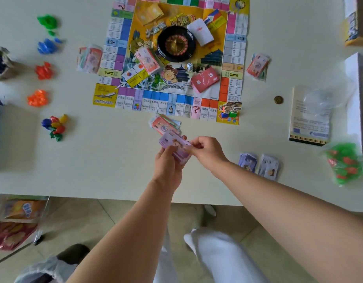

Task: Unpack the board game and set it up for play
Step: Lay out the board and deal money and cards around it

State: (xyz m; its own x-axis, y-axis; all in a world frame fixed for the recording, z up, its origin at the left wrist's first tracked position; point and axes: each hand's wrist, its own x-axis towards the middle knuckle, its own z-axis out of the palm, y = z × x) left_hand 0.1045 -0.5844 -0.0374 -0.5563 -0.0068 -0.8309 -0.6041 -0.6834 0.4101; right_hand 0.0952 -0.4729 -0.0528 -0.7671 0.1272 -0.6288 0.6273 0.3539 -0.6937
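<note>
The paper game board (233, 64) lies unfolded at the table's far middle, with a black roulette wheel (176, 44), card stacks and a white die (189, 66) on it. My left hand (168, 162) holds a stack of purple play money (177, 147) just above the table, below the board. My right hand (207, 151) pinches the top note of that stack at its right end. A pile of orange notes (164, 124) lies on the table just beyond my hands. Standing pawn figures (230, 110) crowd the board's near right corner.
Heaps of green (47, 22), blue (47, 45), red (44, 70) and orange (38, 98) plastic pieces line the left side. Two small card stacks (259, 165) lie to the right, beside a bag of pieces (345, 163), a rule sheet (309, 117) and a coin (278, 99).
</note>
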